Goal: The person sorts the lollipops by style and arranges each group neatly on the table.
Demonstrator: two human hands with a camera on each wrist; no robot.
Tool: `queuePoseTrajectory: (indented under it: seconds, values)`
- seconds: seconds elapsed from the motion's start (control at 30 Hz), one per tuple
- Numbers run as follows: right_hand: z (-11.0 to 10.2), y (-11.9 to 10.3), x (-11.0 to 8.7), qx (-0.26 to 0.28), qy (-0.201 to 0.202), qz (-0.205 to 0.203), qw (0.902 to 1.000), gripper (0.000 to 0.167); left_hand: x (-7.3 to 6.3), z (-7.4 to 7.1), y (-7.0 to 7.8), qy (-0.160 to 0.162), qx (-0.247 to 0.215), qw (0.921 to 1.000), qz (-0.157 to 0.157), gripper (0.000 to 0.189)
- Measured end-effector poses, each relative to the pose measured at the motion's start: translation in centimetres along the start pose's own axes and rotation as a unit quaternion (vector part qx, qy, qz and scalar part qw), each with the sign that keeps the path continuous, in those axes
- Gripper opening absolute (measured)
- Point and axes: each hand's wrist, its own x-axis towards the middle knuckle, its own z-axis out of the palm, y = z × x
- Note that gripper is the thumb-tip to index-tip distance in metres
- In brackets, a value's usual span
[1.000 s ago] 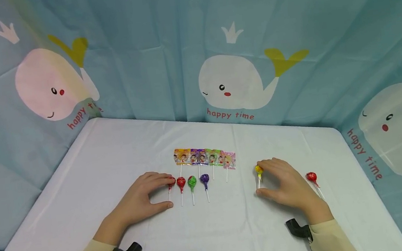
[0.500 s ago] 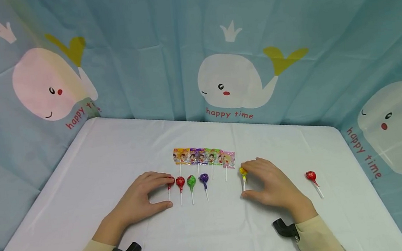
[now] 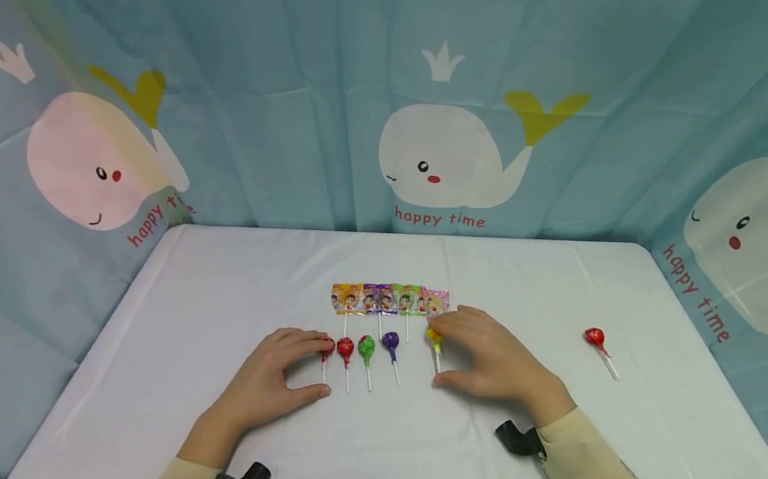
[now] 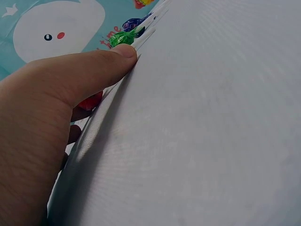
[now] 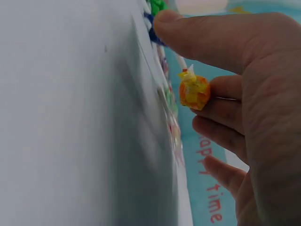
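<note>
My left hand (image 3: 274,374) rests at the left end of a row of lollipops, its fingertips on the head of a red lollipop (image 3: 327,349) and its thumb by the stick's lower end. To the right lie another red lollipop (image 3: 346,347), a green lollipop (image 3: 366,346) and a purple lollipop (image 3: 391,341). My right hand (image 3: 493,357) holds a yellow lollipop (image 3: 435,336) lengthwise, fingers at the wrapped head and thumb at the stick's end. In the right wrist view its orange-yellow wrapper (image 5: 194,92) shows against the fingers.
Behind the row lie several flat-wrapped lollipops, with orange (image 3: 348,298), purple (image 3: 380,299), green (image 3: 408,300) and pink (image 3: 437,301) wrappers. One more red lollipop (image 3: 595,338) lies at the right on the white tablecloth (image 3: 380,453). A whale-print curtain (image 3: 271,126) borders the table.
My right hand has moved left with the yellow lollipop, from near the lone red one to just right of the purple one. My left hand has stayed in place.
</note>
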Motion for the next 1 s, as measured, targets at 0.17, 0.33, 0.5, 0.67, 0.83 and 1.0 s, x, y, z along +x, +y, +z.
queuePoseTrajectory:
  seconds: [0.17, 0.33, 0.5, 0.67, 0.83, 1.0]
  values:
    - [0.7, -0.3, 0.6, 0.000, 0.009, -0.028, 0.9996, 0.076, 0.0, 0.0, 0.1, -0.002, 0.000, 1.0000, -0.002, 0.063]
    - [1.1, -0.8, 0.9, 0.007, 0.004, -0.030, 0.9995, 0.078, -0.1, 0.1, 0.1, -0.003, -0.001, 1.0000, -0.003, 0.063]
    - [1.4, -1.2, 1.1, 0.008, -0.018, -0.016, 0.9997, 0.077, -0.1, 0.1, 0.1, -0.002, 0.002, 1.0000, -0.001, 0.063]
    - [1.7, -1.4, 1.3, -0.011, -0.049, -0.001, 0.9987, 0.076, -0.1, 0.1, 0.1, -0.003, 0.003, 1.0000, -0.001, 0.063]
    - [1.7, -1.5, 1.4, -0.020, -0.060, 0.004, 0.9980, 0.077, -0.1, 0.1, 0.1, 0.000, 0.005, 1.0000, 0.002, 0.063]
    - [1.6, -1.6, 1.6, -0.013, -0.062, 0.004, 0.9980, 0.077, 0.0, 0.0, 0.0, 0.002, 0.007, 1.0000, 0.005, 0.063]
